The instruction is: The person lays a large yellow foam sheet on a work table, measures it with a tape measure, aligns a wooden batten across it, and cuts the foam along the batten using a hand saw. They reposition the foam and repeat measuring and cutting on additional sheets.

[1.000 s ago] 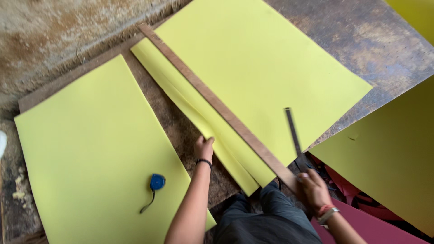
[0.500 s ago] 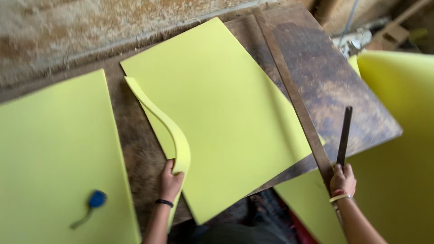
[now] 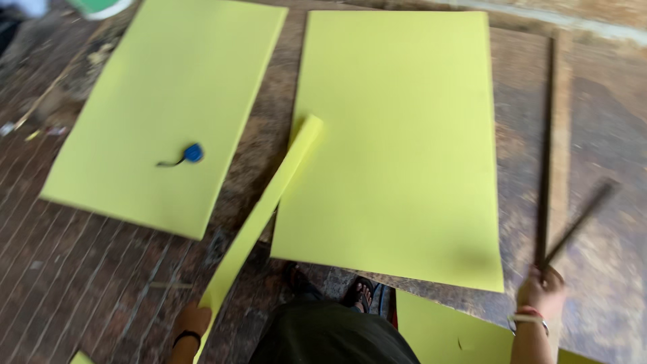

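I see the big yellow sheet (image 3: 397,141) at centre, its twin (image 3: 168,101) at ten o'clock (blue tape measure (image 3: 192,153) on it). My left hand (image 3: 192,320) grips the cut yellow strip (image 3: 266,209) at seven; my right hand (image 3: 539,290) clasps two dark bars (image 3: 547,141) at four.

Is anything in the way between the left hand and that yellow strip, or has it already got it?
Nothing visible is in the way: the left hand grips the near end of the narrow yellow strip. The strip's far end rests against the large yellow sheet.
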A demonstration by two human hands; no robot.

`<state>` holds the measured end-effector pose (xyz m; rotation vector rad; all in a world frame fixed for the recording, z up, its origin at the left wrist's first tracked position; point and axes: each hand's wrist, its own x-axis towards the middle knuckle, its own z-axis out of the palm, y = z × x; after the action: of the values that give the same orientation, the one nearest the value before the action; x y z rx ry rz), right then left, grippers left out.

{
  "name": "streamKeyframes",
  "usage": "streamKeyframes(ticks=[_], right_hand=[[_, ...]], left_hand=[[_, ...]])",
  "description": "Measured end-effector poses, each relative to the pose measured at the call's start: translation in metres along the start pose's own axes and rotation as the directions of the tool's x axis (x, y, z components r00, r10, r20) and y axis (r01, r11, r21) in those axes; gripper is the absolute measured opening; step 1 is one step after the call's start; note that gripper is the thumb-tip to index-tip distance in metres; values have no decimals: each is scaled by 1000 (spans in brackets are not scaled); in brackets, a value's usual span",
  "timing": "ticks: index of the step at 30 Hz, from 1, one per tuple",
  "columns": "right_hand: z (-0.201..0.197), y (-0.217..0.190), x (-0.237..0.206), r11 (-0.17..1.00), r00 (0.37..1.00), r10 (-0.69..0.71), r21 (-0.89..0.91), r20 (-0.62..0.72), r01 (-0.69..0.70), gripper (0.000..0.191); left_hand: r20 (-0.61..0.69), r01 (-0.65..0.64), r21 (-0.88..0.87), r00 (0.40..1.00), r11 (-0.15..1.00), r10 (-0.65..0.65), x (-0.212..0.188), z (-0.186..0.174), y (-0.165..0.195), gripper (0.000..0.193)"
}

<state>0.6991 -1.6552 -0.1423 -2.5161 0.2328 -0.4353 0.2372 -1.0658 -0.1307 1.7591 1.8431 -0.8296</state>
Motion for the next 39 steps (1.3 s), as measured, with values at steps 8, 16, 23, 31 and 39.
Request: streamKeyframes(ticks=[8,16,23,31,39], right_hand=[[107,-122,41,993,872,49,-120,487,11,30],[109,-212,67,902,887,-193,431,420,-8,15],[75,-442,31,704,644,-601,695,474,146,15],[113,-661,-84,459,350,-809,879,473,-128,10],[166,-853,-217,370,323,-785,818,528,-440,14]], left_hand=[[-193,510,-475,735,717,-651,-47,21,-181,89],[-278,203,-677,820,708,-500,-29,19,-169,72],[-597,-409,-578,802,706,-25,44,-118,-63,49],[-754,-908,-72,321,413,573,128,-245,143,53],[-154,-839,376,361,393,920,150,-286,182,47]])
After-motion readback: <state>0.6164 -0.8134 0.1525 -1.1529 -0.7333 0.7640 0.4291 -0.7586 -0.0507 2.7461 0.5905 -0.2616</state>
